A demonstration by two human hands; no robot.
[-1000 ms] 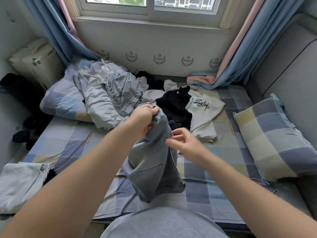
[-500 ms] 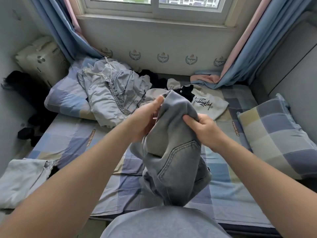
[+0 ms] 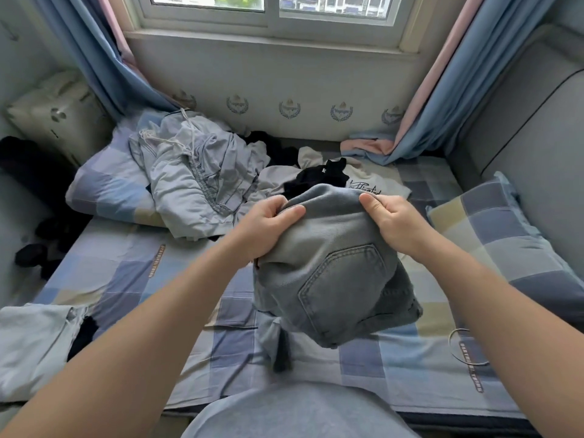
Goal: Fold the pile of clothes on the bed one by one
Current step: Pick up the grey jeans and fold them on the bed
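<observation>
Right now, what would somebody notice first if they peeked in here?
The grey denim garment in the middle, back pocket showing, is held up over the checked bed by its top edge, with the left hand and the right hand each gripping it. Farther back on the bed lie a crumpled pale blue-grey garment, a black garment and a cream T-shirt with lettering, not yet folded.

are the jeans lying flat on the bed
No, the left hand and the right hand both grip the jeans at their top edge, and they hang bunched, not spread out.
</observation>
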